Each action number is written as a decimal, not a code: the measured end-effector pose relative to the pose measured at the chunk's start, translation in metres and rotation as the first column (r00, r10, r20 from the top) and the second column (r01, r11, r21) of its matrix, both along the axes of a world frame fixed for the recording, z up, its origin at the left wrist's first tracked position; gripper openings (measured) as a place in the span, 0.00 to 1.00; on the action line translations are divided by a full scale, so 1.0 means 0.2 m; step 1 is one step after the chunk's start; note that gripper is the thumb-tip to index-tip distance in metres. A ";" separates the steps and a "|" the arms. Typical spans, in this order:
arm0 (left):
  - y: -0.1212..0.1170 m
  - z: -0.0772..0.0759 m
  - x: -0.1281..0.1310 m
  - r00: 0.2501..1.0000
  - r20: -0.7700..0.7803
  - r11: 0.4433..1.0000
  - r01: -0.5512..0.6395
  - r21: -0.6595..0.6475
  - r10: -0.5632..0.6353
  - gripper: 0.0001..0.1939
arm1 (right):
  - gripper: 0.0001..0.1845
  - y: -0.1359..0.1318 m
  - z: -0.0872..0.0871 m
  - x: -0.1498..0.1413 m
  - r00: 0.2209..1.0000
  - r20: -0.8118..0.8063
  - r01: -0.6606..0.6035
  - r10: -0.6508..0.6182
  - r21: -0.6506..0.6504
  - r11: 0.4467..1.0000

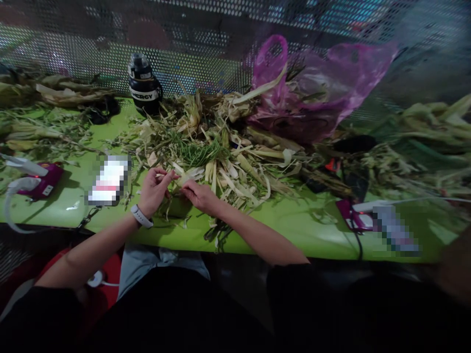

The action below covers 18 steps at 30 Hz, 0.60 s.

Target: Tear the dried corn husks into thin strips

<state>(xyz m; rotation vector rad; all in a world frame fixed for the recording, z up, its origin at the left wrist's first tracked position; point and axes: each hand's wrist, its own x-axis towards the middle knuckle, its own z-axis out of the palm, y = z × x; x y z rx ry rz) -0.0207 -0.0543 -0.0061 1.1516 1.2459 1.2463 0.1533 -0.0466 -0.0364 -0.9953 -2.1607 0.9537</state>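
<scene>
My left hand point(156, 189), with a white band on its wrist, is closed in a pinch over the near edge of the plant pile. Close to its right, my right hand point(200, 194) is also closed, thumb against curled fingers. Between the fingertips is a thin plant stem, partly hidden and blurred. Just beyond lies a tangle of thin green stems point(198, 151) on top of the heap of pale stalks and dry husks point(241, 174). Smaller scraps hang and lie under the hands on the green tabletop point(165, 236).
A dark bottle point(144, 88) stands behind the pile, beside a pink plastic bag point(331, 98). Phones point(109, 180) and purple power outlets point(42, 184) with white cables lie to both sides. A perforated metal screen point(206, 49) closes the back. Another person's dark clothing shows at right.
</scene>
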 end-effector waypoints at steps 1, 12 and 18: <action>0.00 0.00 0.01 1.000 0.014 1.000 -0.004 -0.006 0.004 0.20 | 0.15 0.00 0.00 0.00 1.000 -0.019 -0.005 0.005 -0.019 1.000; 0.01 -0.06 -0.03 0.956 0.107 0.958 0.280 -0.069 -0.272 0.25 | 0.19 0.00 -0.03 -0.02 0.946 -0.277 0.025 -0.167 -0.453 0.891; -0.01 -0.02 -0.03 0.942 -0.028 0.936 0.329 -0.122 -0.335 0.26 | 0.22 0.00 0.01 -0.02 0.931 -0.308 0.016 -0.199 -0.508 0.861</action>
